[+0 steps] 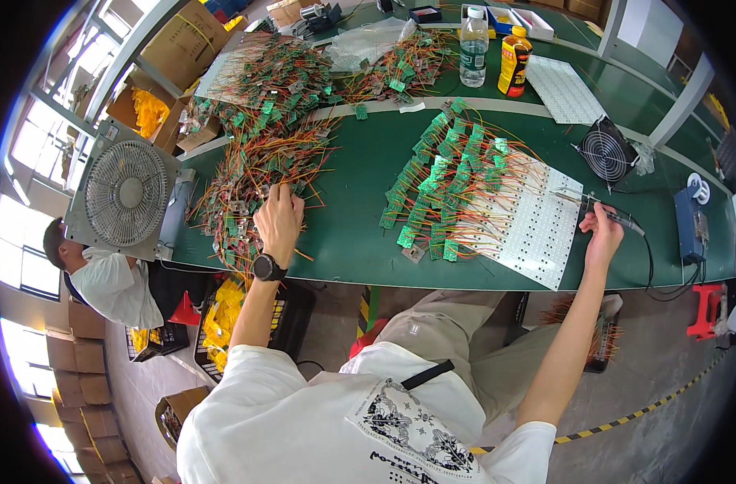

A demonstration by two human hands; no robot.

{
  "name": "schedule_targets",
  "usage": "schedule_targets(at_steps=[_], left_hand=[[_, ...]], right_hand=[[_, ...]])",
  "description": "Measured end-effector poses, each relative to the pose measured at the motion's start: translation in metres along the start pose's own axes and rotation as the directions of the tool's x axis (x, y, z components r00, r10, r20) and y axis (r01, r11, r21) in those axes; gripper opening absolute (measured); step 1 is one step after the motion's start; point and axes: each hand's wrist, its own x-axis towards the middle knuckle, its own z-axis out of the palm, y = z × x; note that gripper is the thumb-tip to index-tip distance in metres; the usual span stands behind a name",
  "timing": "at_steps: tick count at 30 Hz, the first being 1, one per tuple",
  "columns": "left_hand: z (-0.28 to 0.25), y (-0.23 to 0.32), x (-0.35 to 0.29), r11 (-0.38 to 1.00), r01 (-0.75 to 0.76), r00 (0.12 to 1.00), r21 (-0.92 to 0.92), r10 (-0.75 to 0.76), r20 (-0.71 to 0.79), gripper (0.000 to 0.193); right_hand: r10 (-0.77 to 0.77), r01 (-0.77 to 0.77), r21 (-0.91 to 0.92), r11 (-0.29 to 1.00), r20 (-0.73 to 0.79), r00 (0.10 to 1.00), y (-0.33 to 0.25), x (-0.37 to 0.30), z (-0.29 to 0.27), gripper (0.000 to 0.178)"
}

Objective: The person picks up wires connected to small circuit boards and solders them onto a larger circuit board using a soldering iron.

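Head view, looking down over my own shoulders at a long green desk (360, 234). My left hand (277, 216) reaches forward with its fingers spread and pressed down into a tangled heap of small circuit boards (247, 181), each trailing thin orange and red wires. The fingertips are buried in the pile, so I cannot tell whether they have closed on a single piece or only rest on it. A black wristwatch (268, 267) sits on that wrist.

My right hand (602, 234) is clenched around the handle of a soldering iron (606, 211), its tip aimed left toward a white perforated panel (537, 234). Rows of green boards (440, 189) lie fanned across that panel's left side, joined to it by wires.

I judge the heaped pieces to be very light, with stiff little boards and limp, springy wires that snag on their neighbours. Lifting one by its wire would likely drag others along, so I would pinch a board by its edges and tease it free gently. The solder joints look fragile. The iron I would hold only by its handle, well back from the tip.

Farther back stand a clear water bottle (473, 36) and an orange drink bottle (514, 60). A box fan (126, 192) sits at the left, a small black fan (606, 151) at the right. Another person in white (114, 282) is below the desk's left end.
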Motion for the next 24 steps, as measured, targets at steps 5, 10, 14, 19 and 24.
schedule_targets(at_steps=[5, 10, 14, 19, 24], left_hand=[[-0.018, 0.013, -0.017, 0.967, 0.116, 0.993, -0.227, -0.112, 0.029, 0.011], [-0.031, 0.028, -0.038, 0.874, 0.186, 0.981, -0.450, -0.138, 0.139, 0.011], [-0.032, 0.039, -0.051, 0.772, 0.189, 0.971, -0.607, -0.053, 0.234, 0.014], [-0.027, 0.041, -0.059, 0.721, 0.114, 0.977, -0.683, 0.045, 0.210, 0.016], [-0.020, 0.047, -0.042, 0.689, 0.412, 0.900, -0.597, -0.206, 0.384, 0.017]], right_hand=[[0.005, -0.005, 0.005, 1.000, -0.012, 1.000, 0.000, 0.000, 0.000, 0.020], [0.011, -0.011, 0.001, 1.000, -0.010, 1.000, -0.002, -0.001, 0.001, 0.020], [0.011, -0.011, -0.008, 1.000, -0.015, 1.000, -0.003, -0.001, 0.001, 0.019], [0.021, -0.020, 0.014, 1.000, -0.018, 1.000, 0.000, 0.000, 0.001, 0.019], [0.013, -0.012, 0.017, 1.000, -0.013, 1.000, -0.002, 0.001, -0.001, 0.019]])
